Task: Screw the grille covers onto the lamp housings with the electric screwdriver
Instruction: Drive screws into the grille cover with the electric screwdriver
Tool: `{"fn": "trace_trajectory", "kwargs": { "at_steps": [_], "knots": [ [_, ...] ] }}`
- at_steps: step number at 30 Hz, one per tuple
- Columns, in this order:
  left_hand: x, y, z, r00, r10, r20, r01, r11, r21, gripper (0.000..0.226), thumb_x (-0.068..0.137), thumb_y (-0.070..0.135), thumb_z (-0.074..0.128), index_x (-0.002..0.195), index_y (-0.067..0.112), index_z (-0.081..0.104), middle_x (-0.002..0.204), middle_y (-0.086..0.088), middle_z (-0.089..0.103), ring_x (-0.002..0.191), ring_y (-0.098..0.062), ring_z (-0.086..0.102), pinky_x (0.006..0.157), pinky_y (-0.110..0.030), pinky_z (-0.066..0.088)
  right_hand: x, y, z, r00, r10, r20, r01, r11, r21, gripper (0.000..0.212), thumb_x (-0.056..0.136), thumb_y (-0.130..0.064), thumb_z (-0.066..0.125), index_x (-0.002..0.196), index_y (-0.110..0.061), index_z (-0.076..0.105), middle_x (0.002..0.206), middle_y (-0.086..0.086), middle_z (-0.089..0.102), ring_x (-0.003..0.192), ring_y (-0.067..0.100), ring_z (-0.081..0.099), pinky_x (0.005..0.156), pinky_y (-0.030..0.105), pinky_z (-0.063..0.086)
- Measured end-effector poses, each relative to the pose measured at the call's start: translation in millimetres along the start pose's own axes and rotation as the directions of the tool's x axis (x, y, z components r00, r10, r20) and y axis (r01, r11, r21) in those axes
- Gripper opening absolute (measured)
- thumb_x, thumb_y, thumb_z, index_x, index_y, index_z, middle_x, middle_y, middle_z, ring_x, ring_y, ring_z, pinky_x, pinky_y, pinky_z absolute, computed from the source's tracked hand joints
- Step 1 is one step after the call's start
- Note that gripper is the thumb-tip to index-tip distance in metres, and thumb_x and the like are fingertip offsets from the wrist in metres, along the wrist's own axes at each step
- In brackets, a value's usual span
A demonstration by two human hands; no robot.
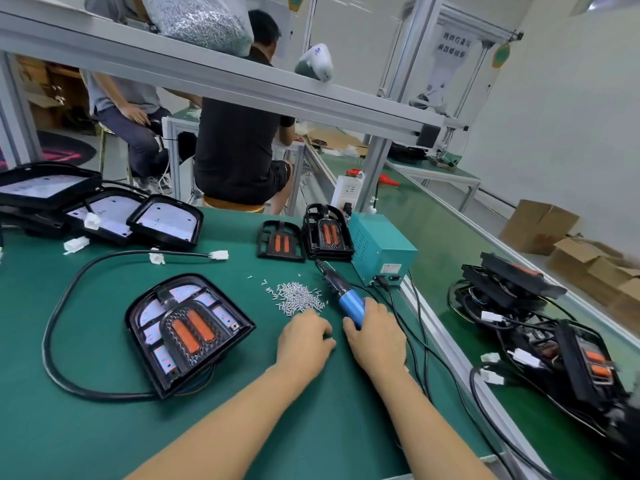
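— Where does the black lamp housing with its orange-slotted grille cover point(188, 332) lie?

— On the green counter point(86, 427), left of both hands, so the left hand point(304, 341) is nearer.

— And the fingers?

— Left fingers point(323, 332) curl down at the near edge of the small silver screws point(297, 295), apparently pinching one. The right hand point(375, 336) grips the blue-handled electric screwdriver point(341, 292), which points away, up and to the left.
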State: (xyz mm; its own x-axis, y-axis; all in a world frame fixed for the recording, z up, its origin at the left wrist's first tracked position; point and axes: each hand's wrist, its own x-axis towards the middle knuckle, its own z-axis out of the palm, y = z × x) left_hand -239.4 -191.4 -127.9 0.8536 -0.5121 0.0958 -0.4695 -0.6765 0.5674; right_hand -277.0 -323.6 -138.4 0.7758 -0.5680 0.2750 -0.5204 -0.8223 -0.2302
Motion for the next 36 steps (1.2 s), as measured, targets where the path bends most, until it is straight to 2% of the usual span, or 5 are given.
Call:
{"fn": "trace_trajectory", "kwargs": {
  "at_steps": [11, 19, 26, 31, 36],
  "knots": [
    [-4, 3, 7, 0.995, 0.053, -0.09, -0.044, 0.994, 0.101, 0.019, 0.096, 0.027, 0.048, 0.099, 0.021, 0.066, 0.107, 0.0, 0.055, 0.102, -0.021, 0.052, 0.077, -0.032, 0.041, -1, 0, 1, 1.0, -0.008, -0.014, 0.007, 1.0, -0.029, 0.042, 0.094, -0.048, 0.048, 0.124, -0.019, 0.046, 0.115, 0.001, 0.055, 0.103, 0.023, 0.054, 0.074, 0.034, 0.041],
    [-13, 0, -18, 0.985, 0.069, -0.158, -0.094, 0.983, -0.157, 0.012, 0.093, 0.023, 0.053, 0.09, 0.019, 0.063, 0.083, 0.002, 0.067, 0.081, -0.021, 0.059, 0.077, -0.032, 0.047, 11, -4, -11, 0.989, 0.054, 0.137, -0.053, 0.999, -0.006, 0.041, 0.094, -0.046, 0.049, 0.116, -0.012, 0.05, 0.112, 0.005, 0.058, 0.1, 0.026, 0.056, 0.072, 0.031, 0.039],
    [-16, 0, -84, 0.989, -0.052, -0.139, -0.061, 0.711, -0.701, 0.019, 0.079, 0.003, 0.068, 0.067, 0.018, 0.071, 0.051, 0.005, 0.062, 0.048, -0.01, 0.054, 0.056, -0.023, 0.052, 38, -13, -35, 0.906, 0.105, 0.409, -0.041, 0.986, -0.163, 0.032, 0.084, -0.039, 0.061, 0.098, -0.016, 0.044, 0.081, -0.004, 0.048, 0.082, 0.021, 0.053, 0.055, 0.027, 0.035],
    [-18, -17, -126, 0.982, -0.142, -0.128, -0.036, 0.52, -0.854, 0.019, 0.078, -0.005, 0.07, 0.075, 0.013, 0.072, 0.057, -0.003, 0.067, 0.051, -0.012, 0.059, 0.055, -0.019, 0.052, 41, -6, -38, 0.886, 0.123, 0.447, -0.175, 0.981, 0.078, 0.072, 0.082, -0.032, 0.069, 0.135, -0.005, 0.028, 0.105, 0.007, 0.056, 0.088, 0.024, 0.056, 0.07, 0.031, 0.043],
    [-24, -44, -148, 0.97, -0.207, -0.131, -0.017, 0.478, -0.878, 0.011, 0.076, -0.004, 0.073, 0.077, 0.006, 0.071, 0.06, -0.008, 0.068, 0.051, -0.012, 0.06, 0.052, -0.019, 0.052, 46, -4, -52, 0.889, 0.103, 0.446, -0.299, 0.868, 0.396, 0.024, 0.081, -0.019, 0.066, 0.095, -0.006, 0.051, 0.081, 0.009, 0.054, 0.063, 0.019, 0.047, 0.056, 0.027, 0.039]
  ]
}}
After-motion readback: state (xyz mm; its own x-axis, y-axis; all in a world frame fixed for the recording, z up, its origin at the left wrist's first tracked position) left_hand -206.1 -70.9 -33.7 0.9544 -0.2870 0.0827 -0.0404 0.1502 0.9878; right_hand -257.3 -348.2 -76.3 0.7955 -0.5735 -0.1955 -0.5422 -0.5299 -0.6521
